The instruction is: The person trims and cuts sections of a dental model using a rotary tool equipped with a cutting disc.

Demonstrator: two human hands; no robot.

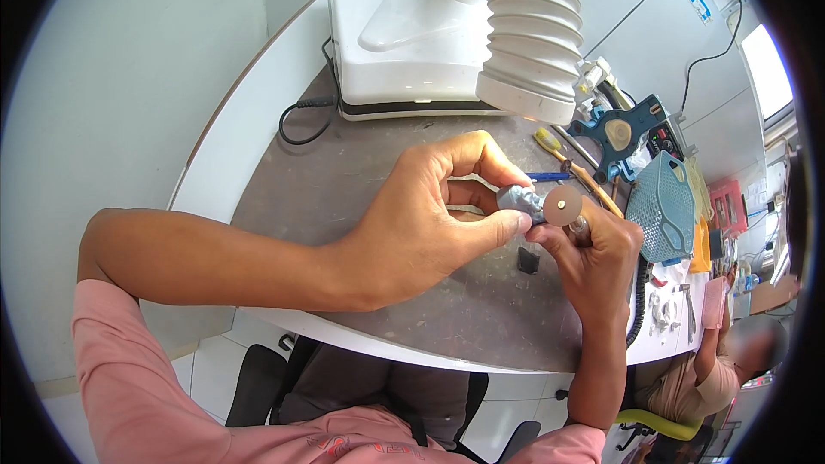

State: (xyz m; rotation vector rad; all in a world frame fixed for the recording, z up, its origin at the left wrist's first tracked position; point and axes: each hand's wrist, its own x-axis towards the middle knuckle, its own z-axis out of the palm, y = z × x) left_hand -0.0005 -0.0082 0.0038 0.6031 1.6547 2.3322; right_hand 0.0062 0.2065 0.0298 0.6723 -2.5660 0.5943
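Observation:
Between the thumb and fingers of my left hand (430,215) is a small blue-grey moulded piece (521,200). My right hand (593,258) is closed around a rotary handpiece (580,227), mostly hidden by the fingers. A round brown disc (562,204) sits at the tool's tip, right beside the moulded piece; whether they touch I cannot tell. Both hands are close together above the dark worktop (387,339). A small black piece (528,260) lies on the worktop just below the hands.
A white machine (412,43) stands at the back, with a ribbed hose (533,34) hanging over the worktop. Brushes (550,141), a blue stand (620,133) and a blue basket (662,206) are to the right. Another person (705,369) sits at far right.

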